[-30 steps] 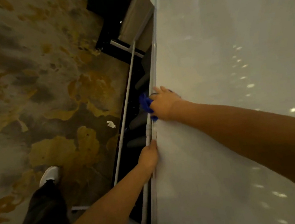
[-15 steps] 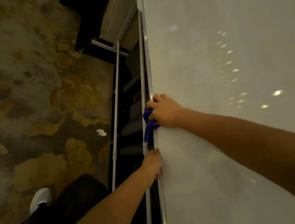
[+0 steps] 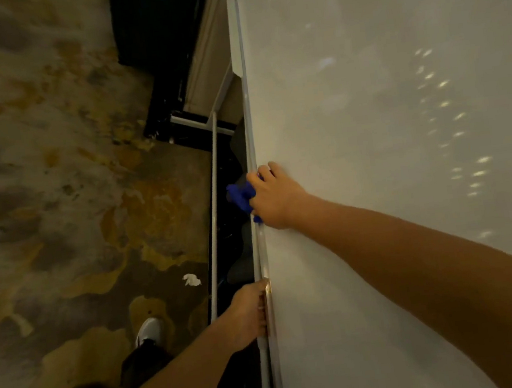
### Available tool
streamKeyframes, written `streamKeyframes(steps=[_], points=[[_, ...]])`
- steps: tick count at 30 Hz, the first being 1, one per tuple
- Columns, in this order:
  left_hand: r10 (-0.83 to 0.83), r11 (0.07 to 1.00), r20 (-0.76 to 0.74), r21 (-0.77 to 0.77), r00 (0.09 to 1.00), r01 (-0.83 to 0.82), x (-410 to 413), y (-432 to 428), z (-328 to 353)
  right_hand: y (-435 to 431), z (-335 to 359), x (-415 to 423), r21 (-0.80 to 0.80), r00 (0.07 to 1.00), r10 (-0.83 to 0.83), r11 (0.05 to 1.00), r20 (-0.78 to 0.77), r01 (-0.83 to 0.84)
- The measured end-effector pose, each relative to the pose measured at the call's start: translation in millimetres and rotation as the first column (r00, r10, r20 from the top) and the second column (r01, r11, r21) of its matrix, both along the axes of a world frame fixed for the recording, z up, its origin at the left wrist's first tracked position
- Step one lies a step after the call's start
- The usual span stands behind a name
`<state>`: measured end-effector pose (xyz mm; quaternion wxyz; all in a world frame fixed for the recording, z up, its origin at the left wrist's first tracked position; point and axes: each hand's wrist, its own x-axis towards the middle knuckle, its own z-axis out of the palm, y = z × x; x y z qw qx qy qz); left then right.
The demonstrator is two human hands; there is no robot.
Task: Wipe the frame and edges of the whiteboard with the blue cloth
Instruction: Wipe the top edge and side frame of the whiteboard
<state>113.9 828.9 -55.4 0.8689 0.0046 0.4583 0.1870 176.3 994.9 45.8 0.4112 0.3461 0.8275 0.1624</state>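
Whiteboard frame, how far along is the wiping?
Done: cannot tell; no stretch of the frame looks visibly cleaner. In hand: the right hand holds the cloth against the frame's edge, while the left hand grips the frame nearer. Left: probably the stretch beyond the cloth; other edges are out of view.

The whiteboard (image 3: 367, 117) is smooth and glossy, its pale face throwing back small spots of light. Its frame (image 3: 248, 124), held in my left grip (image 3: 249, 314), looks like silvery metal with a soft sheen. The blue cloth (image 3: 240, 197) bunched in my right grip (image 3: 276, 198) is soft, matt fabric, creased into folds. The thin rail (image 3: 215, 198) beside it looks like smooth white tube. The floor (image 3: 52, 153) is matt and mottled, like carpet; the white scrap (image 3: 191, 280) on it looks like crumpled paper.
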Motion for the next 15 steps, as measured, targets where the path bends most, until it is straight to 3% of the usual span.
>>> streamKeyframes(steps=[5, 7, 9, 11, 13, 15], points=[[-0.041, 0.999, -0.065, 0.018, 0.997, 0.043, -5, 44, 16, -12, -11, -10, -0.312, 0.986, 0.164, 0.937, -0.006, -0.158], [-0.100, 0.994, -0.059, 0.041, 0.993, 0.103, -5, 51, 20, 24, -1, -7, -0.176, 0.988, 0.143, 0.973, -0.057, -0.151], [-0.112, 0.992, -0.030, 0.052, 0.993, 0.114, -8, 61, 16, 71, 16, 0, 0.046, 0.995, 0.052, 0.998, -0.087, -0.048], [-0.100, 0.993, -0.003, 0.065, 0.995, 0.100, -12, 77, 12, 91, 20, 3, 0.147, 0.996, -0.014, 0.989, -0.092, 0.027], [-0.115, 0.992, 0.003, 0.050, 0.993, 0.114, -17, 92, 11, 79, 8, -3, -0.003, 0.993, -0.045, 0.999, -0.107, 0.045], [-0.157, 0.987, 0.011, 0.042, 0.988, 0.156, -19, 100, 10, 44, -11, -11, -0.245, 0.998, 0.036, 0.968, -0.060, -0.050]])
